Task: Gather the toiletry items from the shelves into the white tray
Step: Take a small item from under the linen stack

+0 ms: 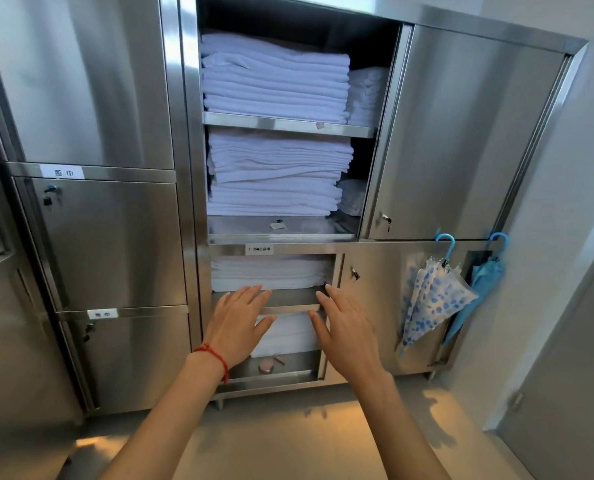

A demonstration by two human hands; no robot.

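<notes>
Head view: 2 bare forearms reach forward over the grey floor [288, 441]. Left hand [236, 323], a red string bracelet [215, 355] at its wrist, and right hand [347, 336] both hover with fingers spread and straight, holding nothing, before the lower opening of a stainless steel cabinet [455, 133]. Between them sits a folded white stack [288, 334]; below it a small pink item [266, 367] lies on the bottom shelf. Higher shelves carry folded white linens [274, 77]. 2 blue umbrellas [430, 299] hang at right. Neither white tray nor toiletries can be made out.

small pink item [265, 367], bottom shelf [271, 375], beside linens
</notes>
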